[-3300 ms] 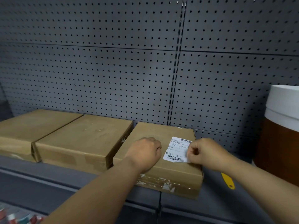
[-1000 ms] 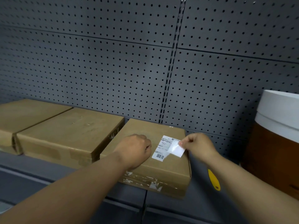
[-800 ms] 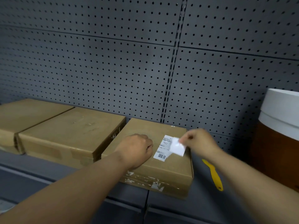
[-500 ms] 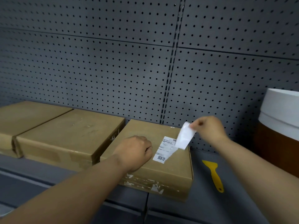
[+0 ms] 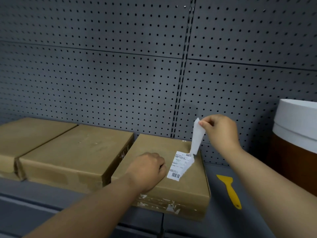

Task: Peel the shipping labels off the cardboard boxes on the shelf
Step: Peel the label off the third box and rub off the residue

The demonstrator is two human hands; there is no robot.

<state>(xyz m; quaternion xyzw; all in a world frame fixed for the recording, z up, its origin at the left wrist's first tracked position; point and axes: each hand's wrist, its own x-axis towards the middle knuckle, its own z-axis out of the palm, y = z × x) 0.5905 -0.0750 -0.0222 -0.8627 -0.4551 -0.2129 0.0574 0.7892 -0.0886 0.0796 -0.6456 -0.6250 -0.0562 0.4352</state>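
Three flat cardboard boxes lie side by side on a grey shelf (image 5: 223, 225). The right box (image 5: 159, 148) carries a white shipping label (image 5: 180, 166) with barcodes. The label's left part is stuck flat to the lid; its right part stands up as a white strip. My right hand (image 5: 220, 130) pinches the top of that strip above the box's back right corner. My left hand (image 5: 147, 170) is a fist pressed on the lid, just left of the label. The middle box (image 5: 73, 152) and the left box (image 5: 29, 129) show no label on top.
A yellow plastic scraper (image 5: 229, 190) lies on the shelf right of the box. A large white and brown drum (image 5: 296, 145) stands at the far right. A grey pegboard wall (image 5: 120, 74) backs the shelf. Torn tape remnants mark the right box's front face.
My right hand has risen up and back, lifting the label's right part from a small folded corner into a tall strip. My left fist has stayed on the lid.
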